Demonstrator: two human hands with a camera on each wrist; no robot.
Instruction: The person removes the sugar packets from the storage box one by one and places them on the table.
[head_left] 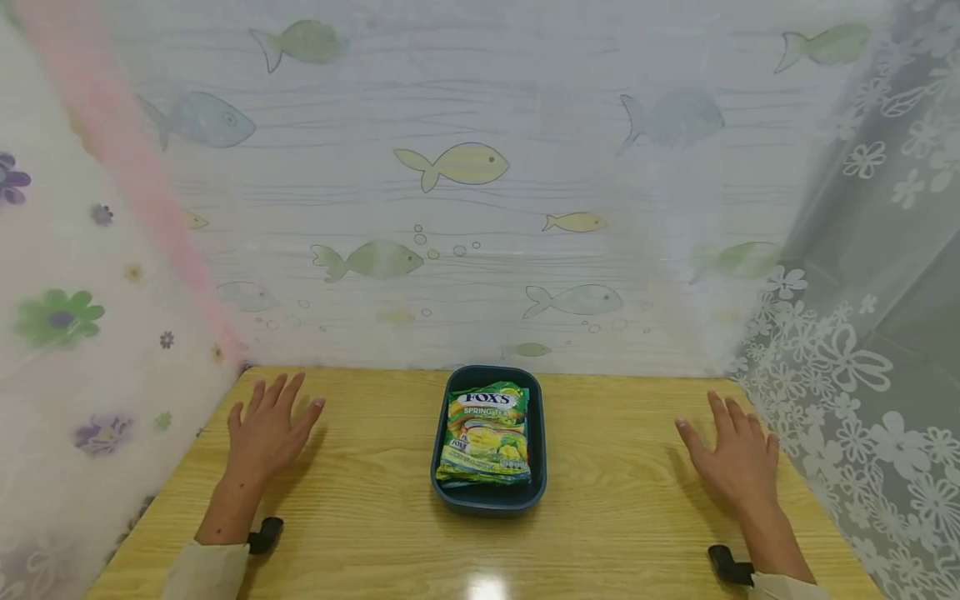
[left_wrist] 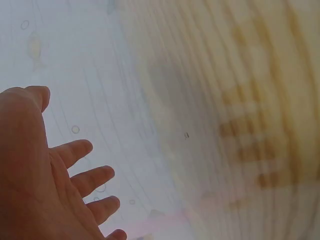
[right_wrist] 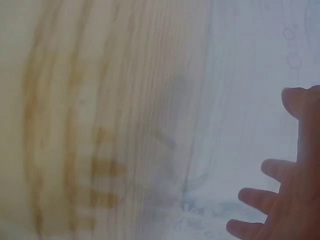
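A dark blue rectangular tub stands in the middle of the table, its long side running front to back. Inside it lies a green and yellow candy bag printed FOX'S SPRING TEA, with what looks like more packaging showing beneath its lower edge. To the left of the tub, my left hand is over the wood with fingers spread and nothing held. My right hand is on the far side, also spread and holding nothing. Both wrist views show extended fingers, the left hand and the right hand.
The wood-grain table runs back to a translucent curtain printed with fish. Flower-printed sheets hang at the left and right sides. A black wrist device sits by the left cuff, and another by the right.
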